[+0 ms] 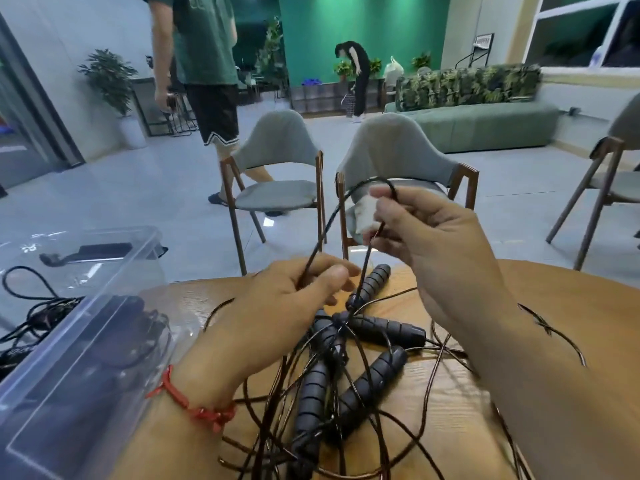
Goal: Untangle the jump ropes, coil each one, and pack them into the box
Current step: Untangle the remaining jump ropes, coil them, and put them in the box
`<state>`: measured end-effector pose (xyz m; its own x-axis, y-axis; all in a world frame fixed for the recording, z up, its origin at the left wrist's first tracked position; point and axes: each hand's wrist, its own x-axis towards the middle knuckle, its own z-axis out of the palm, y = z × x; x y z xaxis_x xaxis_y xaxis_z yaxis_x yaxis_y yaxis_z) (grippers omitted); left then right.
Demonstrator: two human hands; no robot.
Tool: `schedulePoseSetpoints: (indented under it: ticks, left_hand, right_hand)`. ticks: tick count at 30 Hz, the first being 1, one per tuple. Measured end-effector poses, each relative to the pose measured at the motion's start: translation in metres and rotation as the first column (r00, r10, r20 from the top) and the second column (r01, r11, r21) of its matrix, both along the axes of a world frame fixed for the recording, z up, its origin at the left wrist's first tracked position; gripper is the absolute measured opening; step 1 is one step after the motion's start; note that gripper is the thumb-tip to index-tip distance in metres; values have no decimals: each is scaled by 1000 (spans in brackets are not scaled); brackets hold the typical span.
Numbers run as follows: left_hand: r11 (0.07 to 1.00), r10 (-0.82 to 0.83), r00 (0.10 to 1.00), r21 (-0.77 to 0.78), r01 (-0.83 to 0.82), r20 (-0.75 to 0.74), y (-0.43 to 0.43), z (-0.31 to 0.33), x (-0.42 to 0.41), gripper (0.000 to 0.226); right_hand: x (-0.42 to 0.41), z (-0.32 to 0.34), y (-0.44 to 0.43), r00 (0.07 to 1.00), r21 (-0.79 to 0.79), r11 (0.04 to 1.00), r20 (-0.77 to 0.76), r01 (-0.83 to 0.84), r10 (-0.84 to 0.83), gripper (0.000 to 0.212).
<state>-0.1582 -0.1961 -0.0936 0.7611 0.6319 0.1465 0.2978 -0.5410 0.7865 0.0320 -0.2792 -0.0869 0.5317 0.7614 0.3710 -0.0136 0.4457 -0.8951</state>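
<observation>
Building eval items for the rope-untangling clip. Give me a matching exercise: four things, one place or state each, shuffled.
Things:
1. left hand
2. right hand
3. clear box
4. rope handles

Places or states:
A. piled on the wooden table
B. pinches the top of the cord loop, raised highest
C. at the table's left edge, dark items inside
D. grips the cord low, just above the handles

Pairs: 1-D, 2-B, 3-C, 4-A

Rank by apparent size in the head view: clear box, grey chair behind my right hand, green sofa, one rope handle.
1. clear box, nearest the camera.
2. grey chair and green sofa, too alike to rank.
3. rope handle, smallest.
</observation>
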Motion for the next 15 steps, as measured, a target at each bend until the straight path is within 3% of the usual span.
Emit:
schedulePoseSetpoints:
  ticks: [4,7,9,12,15]
  left_hand:
    - [989,-111,979,78,126,-168,-8,-2,4,24]
    - [994,-34,999,103,35,-13,-8,0,5,29]
    - [997,42,989,61,-51,139,-4,3,4,31]
    - [992,130,960,-35,-125,247,5,2,1,34]
    - [975,214,934,-127,-185,285,8,1,-1,33]
  right_hand:
    - [-7,10,-9,988,87,985,-40,-148,152,30]
    - [-8,4,-5,986,-2,986,-27,-167,166,35]
    - [-11,-4,-1,989,-190,972,28,-138,146,39]
    - [-25,-8,-2,962,-449,863,28,-231,272,25]
    - [-39,-12,-1,919,-502,793,-10,-346,395,21]
